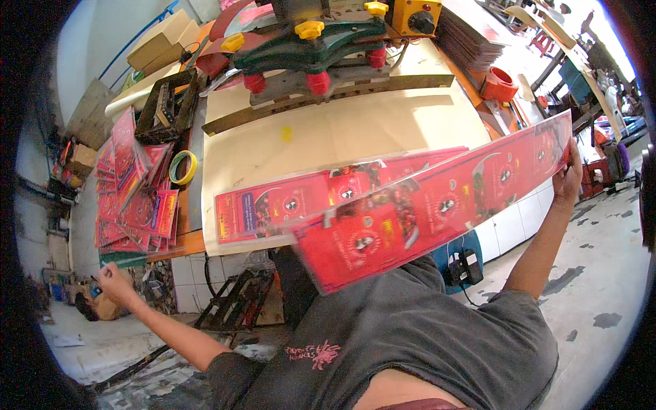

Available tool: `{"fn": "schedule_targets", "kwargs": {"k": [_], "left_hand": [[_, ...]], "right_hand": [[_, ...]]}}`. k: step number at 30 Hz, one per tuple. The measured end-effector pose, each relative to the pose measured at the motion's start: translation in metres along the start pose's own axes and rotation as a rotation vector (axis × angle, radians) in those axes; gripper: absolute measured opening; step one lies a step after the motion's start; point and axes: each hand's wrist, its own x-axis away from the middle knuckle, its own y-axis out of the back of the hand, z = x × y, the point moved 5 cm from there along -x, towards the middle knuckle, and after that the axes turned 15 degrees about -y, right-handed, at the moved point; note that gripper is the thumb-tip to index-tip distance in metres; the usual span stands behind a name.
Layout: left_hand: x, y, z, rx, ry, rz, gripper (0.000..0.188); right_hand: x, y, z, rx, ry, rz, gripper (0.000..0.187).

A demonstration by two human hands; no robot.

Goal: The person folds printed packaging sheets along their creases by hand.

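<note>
My right hand (568, 174), out at the right, grips the end of a long red printed plastic strip (444, 205). The strip slants down to the left across the bench's front edge, its lower end in front of my chest. Behind it, a similar red printed sheet (273, 208) lies on the cream board (239, 154), partly covered by the strip. At the far left, my left hand (116, 283) is held past the bench corner with its fingers closed; what they hold, if anything, is too small to make out. Above it is a heap of red printed pieces (130, 198).
A dark green press head (314, 48) with yellow knobs stands over the back of the board. Left of the board are a yellow tape roll (182, 168) and a dark metal tray (140, 130). A red tape dispenser (499, 85) and stacked brown sheets (471, 37) sit at right.
</note>
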Motion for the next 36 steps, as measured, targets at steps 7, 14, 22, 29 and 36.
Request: {"fn": "schedule_targets", "kwargs": {"k": [7,14,22,29,36], "left_hand": [[-0.002,-0.017,0.202,-0.118,0.154,0.090,0.043],[0.034,-0.015,0.035,0.510,-0.098,0.425,0.031],[0.081,0.049,-0.224,0.915,-0.054,0.473,0.034],[0.171,0.057,-0.368,1.840,-0.152,1.094,0.082],[0.187,0.043,-0.416,2.376,0.454,0.399,0.077]], "right_hand": [[0.000,0.063,-0.003,0.120,-0.036,-0.457,0.026],[0.011,0.044,-0.019,0.162,-0.113,-0.405,0.021],[-0.018,0.004,-0.074,-0.123,-0.187,-0.359,0.023],[-0.009,-0.125,-0.137,-0.248,-0.240,-0.366,0.021],[0.013,-0.263,-0.194,-0.068,-0.372,-0.053,0.020]]}}
